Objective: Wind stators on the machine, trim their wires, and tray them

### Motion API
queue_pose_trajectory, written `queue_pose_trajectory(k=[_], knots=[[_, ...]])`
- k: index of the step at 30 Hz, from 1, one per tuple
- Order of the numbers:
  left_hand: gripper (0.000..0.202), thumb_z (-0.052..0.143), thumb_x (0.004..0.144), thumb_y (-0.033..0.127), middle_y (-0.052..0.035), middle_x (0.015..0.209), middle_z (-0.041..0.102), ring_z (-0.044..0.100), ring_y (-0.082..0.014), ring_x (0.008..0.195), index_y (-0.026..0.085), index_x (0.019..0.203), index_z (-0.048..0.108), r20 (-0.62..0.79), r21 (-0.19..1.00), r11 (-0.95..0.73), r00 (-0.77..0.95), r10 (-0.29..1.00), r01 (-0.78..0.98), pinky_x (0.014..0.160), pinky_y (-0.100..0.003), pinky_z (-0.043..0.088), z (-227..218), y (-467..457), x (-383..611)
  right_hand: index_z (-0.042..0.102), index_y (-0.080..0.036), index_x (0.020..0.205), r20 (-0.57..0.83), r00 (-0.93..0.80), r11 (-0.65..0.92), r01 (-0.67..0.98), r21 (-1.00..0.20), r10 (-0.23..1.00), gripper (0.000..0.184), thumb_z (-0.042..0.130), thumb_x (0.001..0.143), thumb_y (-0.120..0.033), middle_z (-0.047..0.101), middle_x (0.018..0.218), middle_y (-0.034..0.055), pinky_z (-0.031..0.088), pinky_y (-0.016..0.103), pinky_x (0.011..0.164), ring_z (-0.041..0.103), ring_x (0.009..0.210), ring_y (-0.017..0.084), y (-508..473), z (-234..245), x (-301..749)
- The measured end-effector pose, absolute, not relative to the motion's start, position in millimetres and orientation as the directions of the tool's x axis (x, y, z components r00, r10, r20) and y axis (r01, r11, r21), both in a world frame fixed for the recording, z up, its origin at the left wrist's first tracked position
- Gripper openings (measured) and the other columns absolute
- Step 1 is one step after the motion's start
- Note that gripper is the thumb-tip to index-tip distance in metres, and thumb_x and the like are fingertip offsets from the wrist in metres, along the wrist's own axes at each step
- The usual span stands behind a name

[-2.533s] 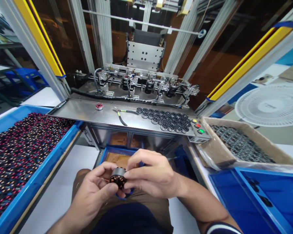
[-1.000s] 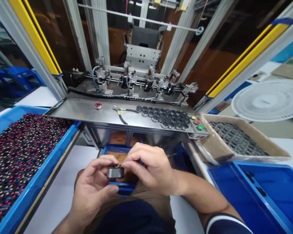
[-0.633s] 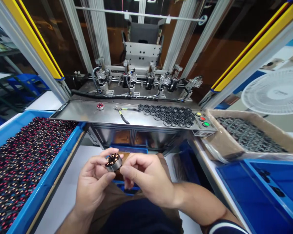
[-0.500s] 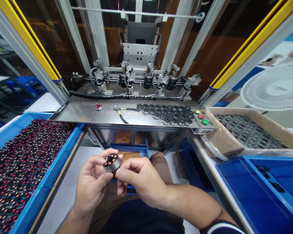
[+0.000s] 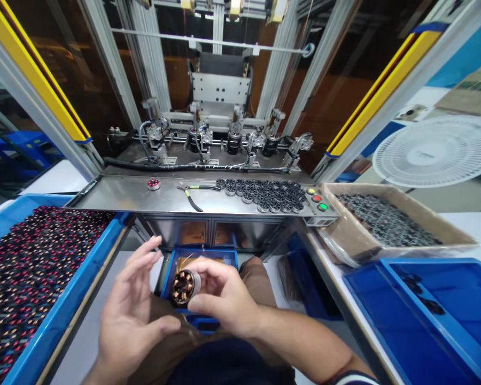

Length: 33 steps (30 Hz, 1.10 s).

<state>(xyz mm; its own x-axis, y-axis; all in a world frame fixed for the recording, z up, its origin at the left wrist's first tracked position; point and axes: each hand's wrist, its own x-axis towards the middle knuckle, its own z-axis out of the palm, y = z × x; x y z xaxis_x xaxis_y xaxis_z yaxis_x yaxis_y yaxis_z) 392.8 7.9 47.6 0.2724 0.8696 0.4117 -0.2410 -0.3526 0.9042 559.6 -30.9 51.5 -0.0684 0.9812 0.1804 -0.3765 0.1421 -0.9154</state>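
A copper-wound motor stator with a silvery outer rim is held by my right hand, thumb in front and fingers behind it. Its wound face is turned toward the left. Just left of it, my left hand is open, fingers spread and touching nothing. Below the stator, a blue bin stands between my knees, partly hidden by my hands. On the metal ledge ahead lie a red-wound stator, a pair of cutting pliers and a cluster of dark stators.
A blue tray full of red and copper stators stands at the left. To the right are a cardboard box of grey parts, blue bins, a white fan and a push-button panel. A winding machine rises behind the ledge.
My left hand has let go of the stator and moved away to the left with its fingers spread. The stator is now in my right hand alone, its face turned. The view has shifted slightly.
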Motion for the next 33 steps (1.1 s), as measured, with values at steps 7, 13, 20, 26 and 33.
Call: queue_pose_trajectory(k=[7, 13, 20, 26, 33], knots=[[0.045, 0.081, 0.070, 0.033, -0.0064, 0.102, 0.073, 0.070, -0.0235, 0.094, 0.023, 0.113, 0.070, 0.185, 0.977, -0.212, 0.405, 0.895, 0.023, 0.081, -0.026, 0.057, 54, 1, 389, 0.056, -0.019, 0.125, 0.760, -0.049, 0.707, 0.410, -0.576, 0.648, 0.046, 0.065, 0.081, -0.012, 0.064, 0.105, 0.0120, 0.055, 0.036, 0.079, 0.062, 0.094, 0.020, -31, 53, 575], [0.038, 0.077, 0.073, 0.019, -0.0052, 0.107, 0.073, 0.070, -0.0196, 0.094, 0.026, 0.110, 0.071, 0.246, 0.957, -0.286, 0.392, 0.887, 0.048, 0.084, -0.022, 0.056, 60, 2, 392, 0.062, -0.016, 0.116, 0.768, -0.077, 0.748, 0.310, -0.588, 0.636, 0.042, 0.076, 0.078, -0.025, 0.064, 0.098, 0.0112, 0.054, 0.035, 0.074, 0.062, 0.087, 0.019, -33, 66, 583], [0.040, 0.074, 0.077, 0.016, -0.0060, 0.116, 0.072, 0.070, -0.0199, 0.103, 0.027, 0.115, 0.068, 0.145, 0.985, -0.089, 0.437, 0.888, -0.146, 0.090, -0.023, 0.055, 56, -3, 395, 0.067, -0.014, 0.082, 0.735, -0.020, 0.718, 0.233, -0.656, 0.678, 0.001, 0.067, 0.082, -0.013, 0.063, 0.076, 0.0057, 0.050, 0.031, 0.068, 0.060, 0.071, 0.014, -35, 76, 581], [0.039, 0.075, 0.073, 0.012, -0.0027, 0.112, 0.072, 0.069, -0.0194, 0.105, 0.028, 0.108, 0.069, 0.418, 0.898, -0.439, 0.335, 0.845, -0.013, 0.090, -0.025, 0.056, 57, -3, 397, 0.063, -0.015, 0.072, 0.546, 0.050, 0.533, 0.160, -0.831, 0.836, 0.012, 0.065, 0.084, -0.018, 0.060, 0.070, 0.0027, 0.049, 0.028, 0.064, 0.057, 0.066, 0.013, -37, 76, 595], [0.064, 0.076, 0.070, 0.012, -0.0028, 0.114, 0.074, 0.072, -0.0187, 0.099, 0.028, 0.130, 0.060, 0.696, 0.452, -0.850, 0.489, 0.526, 0.270, 0.096, -0.024, 0.053, 69, 0, 389, 0.062, -0.014, 0.076, 0.407, -0.270, 0.473, 0.260, -0.842, 0.872, 0.024, 0.068, 0.084, -0.036, 0.063, 0.074, 0.0037, 0.047, 0.025, 0.064, 0.057, 0.068, 0.012, -36, 103, 610]])
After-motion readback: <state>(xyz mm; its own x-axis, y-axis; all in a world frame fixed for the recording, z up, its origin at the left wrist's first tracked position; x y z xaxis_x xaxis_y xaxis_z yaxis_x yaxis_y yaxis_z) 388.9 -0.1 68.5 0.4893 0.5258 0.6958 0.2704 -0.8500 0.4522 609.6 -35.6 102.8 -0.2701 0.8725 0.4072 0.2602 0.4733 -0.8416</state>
